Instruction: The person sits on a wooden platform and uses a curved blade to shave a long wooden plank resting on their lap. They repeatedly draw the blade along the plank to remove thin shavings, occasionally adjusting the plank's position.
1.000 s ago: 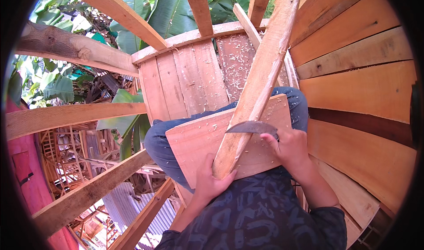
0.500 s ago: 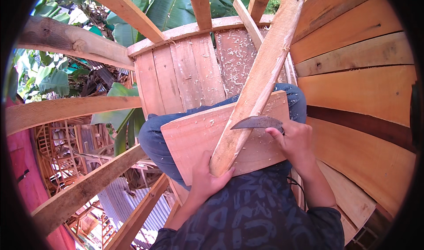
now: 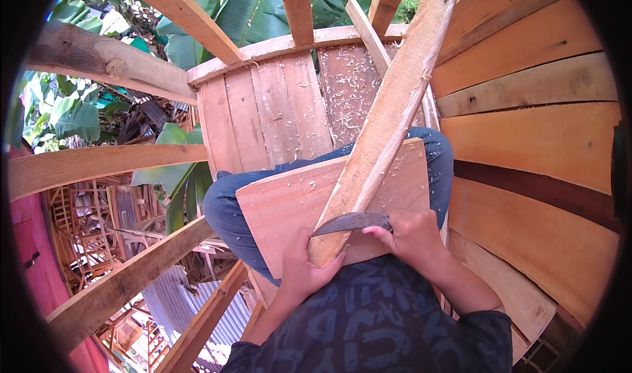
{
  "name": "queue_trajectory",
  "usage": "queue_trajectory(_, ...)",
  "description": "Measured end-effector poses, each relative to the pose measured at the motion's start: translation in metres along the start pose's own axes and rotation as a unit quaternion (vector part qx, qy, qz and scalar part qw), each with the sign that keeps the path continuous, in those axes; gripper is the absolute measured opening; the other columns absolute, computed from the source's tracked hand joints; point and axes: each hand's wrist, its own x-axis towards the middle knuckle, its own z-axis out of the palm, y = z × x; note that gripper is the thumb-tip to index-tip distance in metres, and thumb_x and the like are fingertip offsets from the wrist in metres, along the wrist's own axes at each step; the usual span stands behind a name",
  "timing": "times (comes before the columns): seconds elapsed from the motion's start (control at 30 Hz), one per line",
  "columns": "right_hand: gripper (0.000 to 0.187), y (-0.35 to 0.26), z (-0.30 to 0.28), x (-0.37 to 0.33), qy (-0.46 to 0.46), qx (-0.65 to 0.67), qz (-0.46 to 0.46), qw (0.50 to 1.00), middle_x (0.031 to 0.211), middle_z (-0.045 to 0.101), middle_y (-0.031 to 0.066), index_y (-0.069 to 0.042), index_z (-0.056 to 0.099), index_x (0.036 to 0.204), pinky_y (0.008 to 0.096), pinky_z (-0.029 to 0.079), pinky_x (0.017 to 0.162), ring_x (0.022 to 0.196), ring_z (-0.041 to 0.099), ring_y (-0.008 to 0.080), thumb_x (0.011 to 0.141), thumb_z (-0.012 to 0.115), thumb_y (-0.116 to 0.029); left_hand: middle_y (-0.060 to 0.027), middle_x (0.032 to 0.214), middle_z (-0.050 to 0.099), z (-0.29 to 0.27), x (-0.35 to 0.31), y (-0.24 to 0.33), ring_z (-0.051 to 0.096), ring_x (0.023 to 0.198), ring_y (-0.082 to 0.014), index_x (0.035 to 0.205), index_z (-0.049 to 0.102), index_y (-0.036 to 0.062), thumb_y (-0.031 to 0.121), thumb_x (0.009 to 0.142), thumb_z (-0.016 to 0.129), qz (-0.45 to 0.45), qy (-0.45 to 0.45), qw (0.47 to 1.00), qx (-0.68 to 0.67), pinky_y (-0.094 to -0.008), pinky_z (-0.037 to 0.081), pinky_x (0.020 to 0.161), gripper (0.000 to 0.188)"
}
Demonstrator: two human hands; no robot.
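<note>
A long wooden plank [image 3: 385, 123] slants from my lap up to the far right, its right edge rough and paler. My left hand [image 3: 305, 264] is wrapped round its near end. In my right hand [image 3: 416, 236] is a curved knife [image 3: 349, 223]; the handle is hidden by my fingers. The dark blade lies across the plank just beyond my left hand, with its tip pointing left near my left thumb and fingers. Beneath the plank a flat wooden board [image 3: 276, 205] rests across my crossed legs [image 3: 227, 202], with a few shavings on it.
Pale shavings [image 3: 349, 86] litter the plank floor [image 3: 263, 109] ahead. A board wall [image 3: 533, 129] rises close on my right. Timber posts [image 3: 112, 162] fan out at the left, with gaps showing corrugated metal sheets [image 3: 171, 307] below. Large green leaves [image 3: 250, 24] hang beyond the far edge.
My right hand has drawn the knife toward me along the plank, down and to the left, close to my left hand. The left hand still grips the plank's near end.
</note>
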Motion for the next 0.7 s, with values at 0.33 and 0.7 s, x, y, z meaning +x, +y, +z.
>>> queue_trajectory(0.33,0.056,0.010,-0.001,0.002,-0.012,-0.050,-0.051,0.997,0.049,0.053,0.0127,-0.007,0.056,0.055,0.0392,0.044,0.043,0.046,0.058,0.0324,0.082,0.064,-0.056,-0.0176,0.085,0.064,0.004,-0.003,0.002,0.067,0.077,-0.0308,0.102,0.056,0.0007,0.022,0.068,0.082,-0.009,0.013,0.999,-0.028,-0.0359,0.051,0.067,0.048)
queue_trajectory(0.7,0.056,0.021,0.005,0.012,0.036,-0.023,0.036,0.998,0.052,0.055,0.0139,-0.004,0.056,0.056,0.0397,0.044,0.045,0.048,0.059,0.0313,0.082,0.065,-0.053,-0.0150,0.089,0.065,0.001,-0.003,0.006,0.065,0.083,-0.0238,0.102,0.056,0.0005,0.017,0.068,0.081,-0.049,0.004,0.999,-0.018,-0.0337,0.050,0.073,0.046)
